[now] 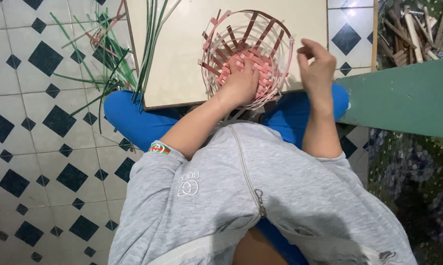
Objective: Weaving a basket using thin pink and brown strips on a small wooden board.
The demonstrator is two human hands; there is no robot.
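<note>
My left hand (pixel 241 83) lies palm-down inside the half-woven basket of pink and dark red flat strips (pixel 248 56), fingers spread and pressing its checkered woven bottom; that grip is open, flat on the weave and clasping nothing. The basket sits at the near edge of the pale square board surface (pixel 182 54) that rests across my blue-trousered knees (pixel 133 118), its loose upright strips standing in a ring around my hand. My right hand (pixel 316 68) is raised just beside the basket's right rim, fingers curled toward the thumb; I cannot tell whether they pinch a strip. Long green strips (pixel 108 59) lie across the board's left edge and onto the black-and-white tiled floor (pixel 40 147).
</note>
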